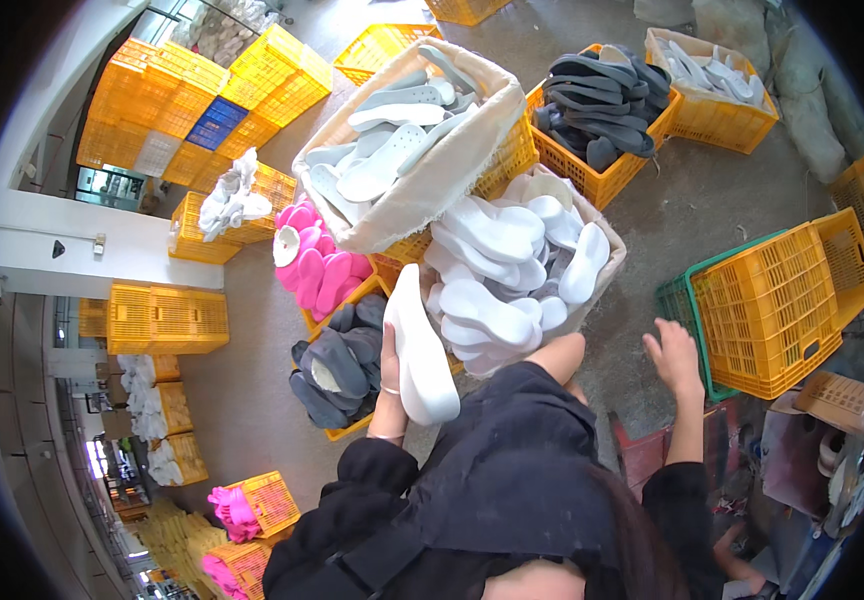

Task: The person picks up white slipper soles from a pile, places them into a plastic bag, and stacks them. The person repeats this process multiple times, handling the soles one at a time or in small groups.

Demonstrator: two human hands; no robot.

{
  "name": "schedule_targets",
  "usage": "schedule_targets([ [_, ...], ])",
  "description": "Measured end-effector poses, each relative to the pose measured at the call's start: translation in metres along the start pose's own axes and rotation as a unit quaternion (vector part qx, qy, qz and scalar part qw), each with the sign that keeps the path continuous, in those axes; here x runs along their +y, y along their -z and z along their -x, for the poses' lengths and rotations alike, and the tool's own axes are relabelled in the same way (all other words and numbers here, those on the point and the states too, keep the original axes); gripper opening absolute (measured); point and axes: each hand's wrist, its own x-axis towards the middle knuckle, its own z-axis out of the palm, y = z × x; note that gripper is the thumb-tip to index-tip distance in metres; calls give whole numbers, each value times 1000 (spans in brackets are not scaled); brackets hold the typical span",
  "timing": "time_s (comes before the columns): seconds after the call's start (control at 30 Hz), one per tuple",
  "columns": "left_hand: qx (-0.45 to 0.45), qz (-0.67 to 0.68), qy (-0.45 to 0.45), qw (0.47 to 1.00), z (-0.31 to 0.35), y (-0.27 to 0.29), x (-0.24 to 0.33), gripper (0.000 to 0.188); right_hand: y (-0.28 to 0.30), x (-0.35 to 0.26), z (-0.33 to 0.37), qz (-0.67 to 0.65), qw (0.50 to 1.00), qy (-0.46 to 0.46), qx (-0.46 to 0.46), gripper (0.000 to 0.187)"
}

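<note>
My left hand [390, 372] grips a thick white shoe sole [418, 345], held upright with its heel end low. Just right of it stands a cloth-lined crate [607, 270] heaped with loose white soles [497, 240]. My right hand [674, 355] hangs over the floor with its fingers apart and nothing in it, close to a green crate [680, 300]. Behind the heap, a second cloth-lined crate [472, 165] holds flat, pale soles with small holes [392, 160]. Dark grey soles [337, 360] fill a yellow crate left of my left hand.
Pink soles [322, 260] lie in a crate at the left. A yellow crate of dark soles [607, 105] stands at the back. Stacked yellow crates [152, 105] rise at the far left; another yellow crate [767, 310] sits at the right. A cardboard box [845, 402] lies near it.
</note>
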Motion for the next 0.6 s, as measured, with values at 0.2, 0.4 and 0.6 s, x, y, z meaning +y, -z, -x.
schedule_targets([
  [0.2,-35,44,-11,998,-8,-30,7,51,-27,29,-13,-41,996,-45,-64,44],
  [0.4,-21,-64,-48,997,-3,-35,2,58,-72,48,-17,-47,988,-43,-141,45],
  [0.6,-28,-121,-72,990,-14,-53,-5,55,-99,53,-29,-90,989,-61,-102,43],
])
